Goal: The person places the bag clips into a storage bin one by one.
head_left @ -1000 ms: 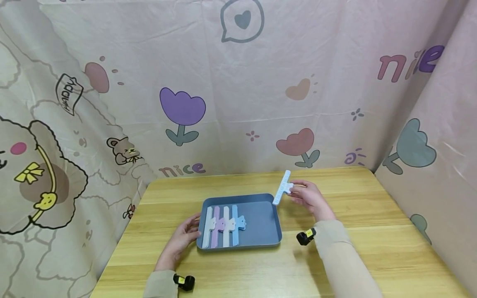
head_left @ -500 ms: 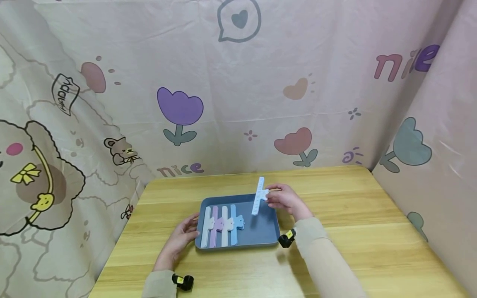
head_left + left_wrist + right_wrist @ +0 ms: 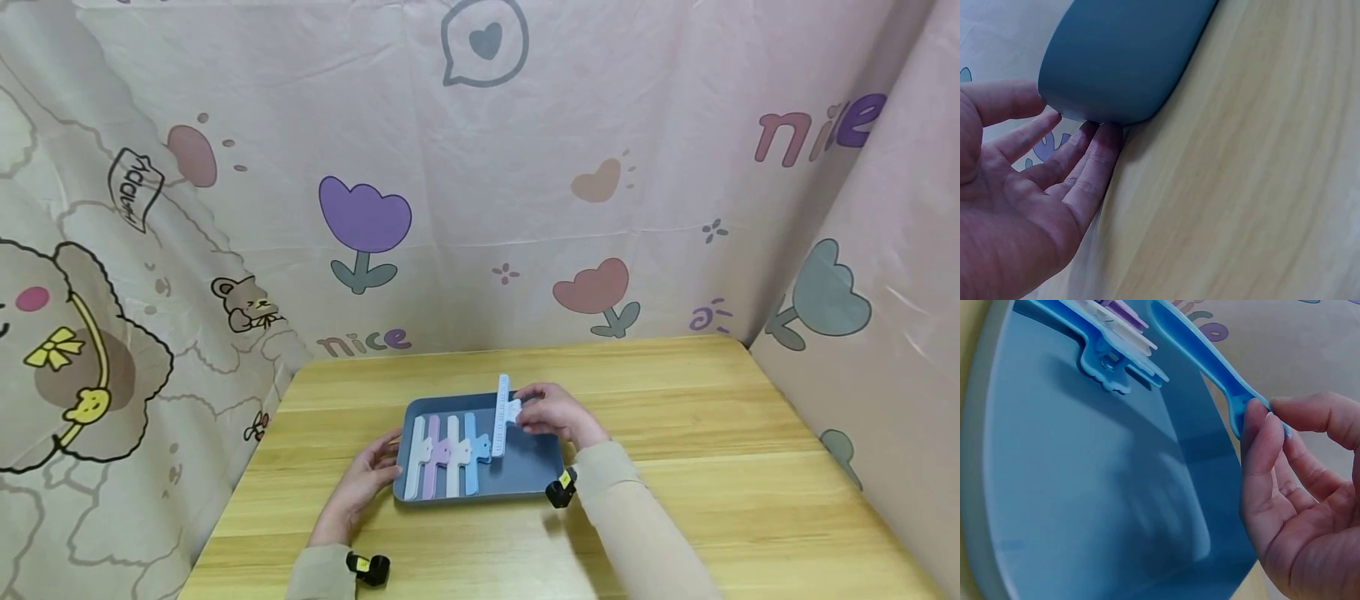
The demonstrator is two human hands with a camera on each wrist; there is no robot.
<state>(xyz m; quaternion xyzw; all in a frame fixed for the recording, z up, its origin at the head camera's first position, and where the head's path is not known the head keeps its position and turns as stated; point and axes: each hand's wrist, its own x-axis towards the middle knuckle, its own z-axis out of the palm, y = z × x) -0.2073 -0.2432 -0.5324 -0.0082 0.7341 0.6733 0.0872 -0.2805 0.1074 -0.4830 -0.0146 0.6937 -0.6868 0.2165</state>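
Observation:
A blue-grey tray (image 3: 528,468) lies on the table. Side by side in its left half are a white clip (image 3: 416,471), a purple clip (image 3: 430,477), a cream clip (image 3: 453,479) and a blue clip (image 3: 472,477), long bars running front to back. My right hand (image 3: 557,412) pinches the handle of a light blue long-bar clip (image 3: 500,429) with ruler marks, held over the tray just right of the row. In the right wrist view, thumb and fingertips meet on that handle. My left hand (image 3: 1035,181) touches the tray's left outer wall with nearly straight fingers.
The wooden table (image 3: 675,400) stretches around the tray. Patterned curtains (image 3: 465,192) stand behind it and along both sides. A small black camera (image 3: 371,570) is strapped at the left wrist, another camera (image 3: 561,489) at the right.
My right hand has carried the light blue clip left and toward me, from beyond the tray's right rim to over the tray, turning it more upright in view. The left hand stays in place.

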